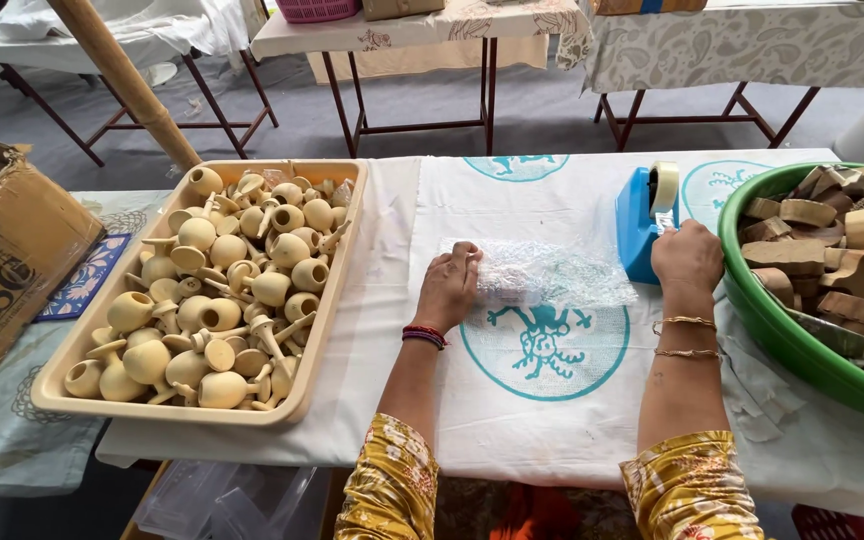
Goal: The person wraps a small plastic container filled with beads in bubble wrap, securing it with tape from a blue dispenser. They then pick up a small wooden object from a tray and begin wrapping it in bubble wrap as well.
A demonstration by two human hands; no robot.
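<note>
A bundle wrapped in clear bubble wrap point(552, 272) lies on the white cloth with teal prints point(542, 400). My left hand point(449, 288) presses down on the bundle's left end, fingers curled over it. My right hand point(687, 256) reaches to the blue tape dispenser point(642, 225), fingers at the roll of tape point(664, 186) on its top. What is inside the wrap cannot be made out.
A beige tray point(327, 330) full of pale wooden goblet-shaped pieces sits at the left. A green tub point(782, 335) of wooden blocks stands at the right edge. A cardboard box point(7, 250) is at far left. Cloth-covered tables point(422, 30) stand behind.
</note>
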